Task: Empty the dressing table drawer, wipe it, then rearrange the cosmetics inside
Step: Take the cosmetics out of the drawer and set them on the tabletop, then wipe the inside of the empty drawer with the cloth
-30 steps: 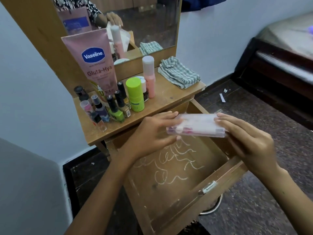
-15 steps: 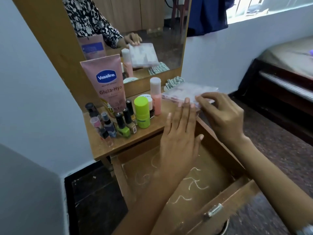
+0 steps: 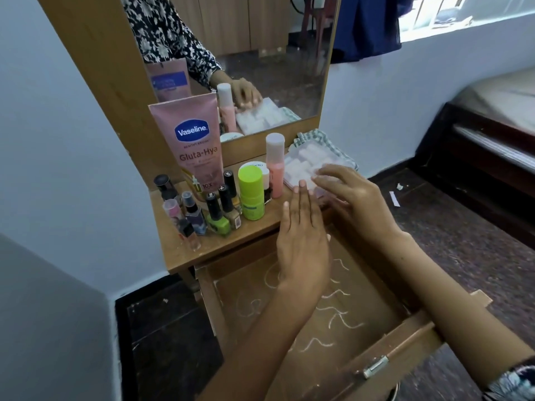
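Note:
The wooden drawer [image 3: 411, 328] stands pulled out, its bottom bare apart from white chalk squiggles. A clear plastic cosmetics box [image 3: 304, 164] lies on the dressing table top [image 3: 220, 247], partly over a checked cloth [image 3: 333, 146]. My right hand [image 3: 350, 195] rests on the box's near end, fingers spread and fairly straight. Above the drawer's back edge my left hand [image 3: 301, 238] hovers flat with straight fingers, its tips near the box. A pink Vaseline tube [image 3: 194, 143], a green bottle [image 3: 250, 195], a pink bottle [image 3: 274, 166] and several nail polish bottles [image 3: 215, 214] crowd the table's left.
A mirror [image 3: 246, 53] backs the table and reflects a hand and the box. White walls close in on the left and behind. A dark bed frame [image 3: 477, 157] stands at the right, with dark speckled floor between.
Both hands carried the clear box from over the drawer up to the table top and set it down by the cloth. My left hand has let go and flattened.

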